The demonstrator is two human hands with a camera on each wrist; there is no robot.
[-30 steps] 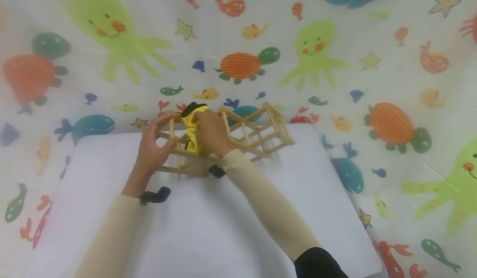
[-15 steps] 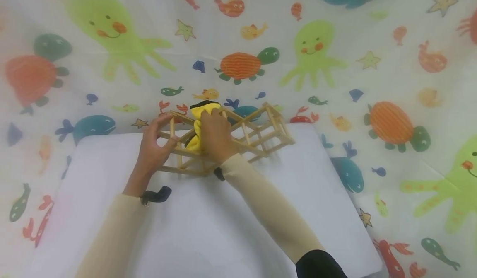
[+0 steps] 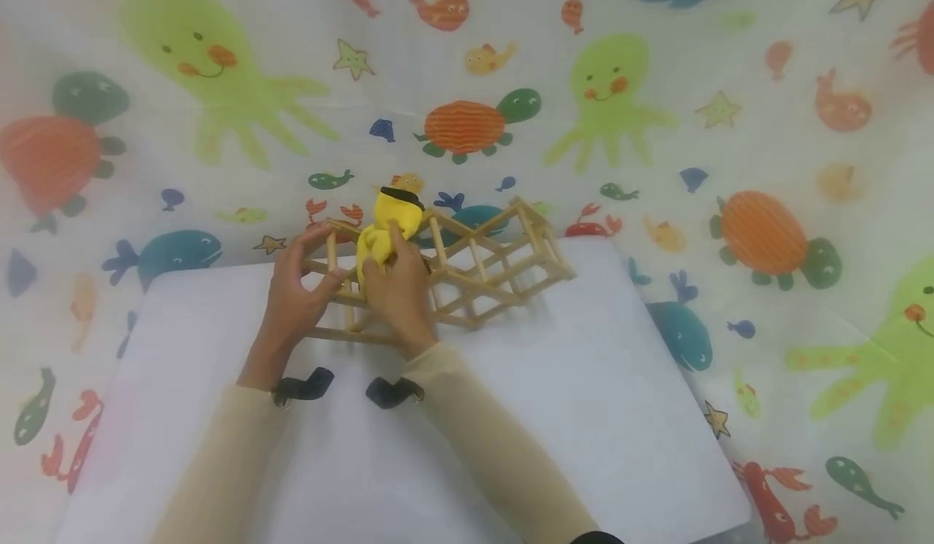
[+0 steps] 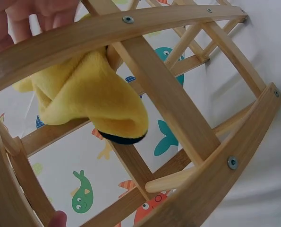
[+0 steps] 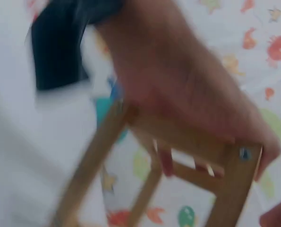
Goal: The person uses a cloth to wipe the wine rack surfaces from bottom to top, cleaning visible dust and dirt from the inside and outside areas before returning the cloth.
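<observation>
A folding slatted wooden rack, likely a wine rack (image 3: 542, 240), stands near the table's back edge. My left hand (image 3: 294, 297) grips its left end, thumb in front and fingers behind the upright. My right hand (image 3: 401, 297) pinches a yellow cloth (image 3: 400, 216) with black edging, bunched over the left part of the rack. In the left wrist view the yellow cloth (image 4: 93, 90) hangs down inside the frame, between the slats. The right wrist view is blurred; there my right hand (image 5: 178, 75) lies over a rack bar, and the cloth is hidden.
The rack stands on a white tabletop (image 3: 554, 414). Just behind it rises a pale sheet (image 3: 284, 33) printed with sea animals. Black straps (image 3: 305, 386) sit at both wrists. The rack's right section extends beyond my right hand.
My right hand first moved right with the cloth, then came back left and nearer, its wrist turning. The cloth has shifted and rebunched. My left hand and the rack stay about where they were.
</observation>
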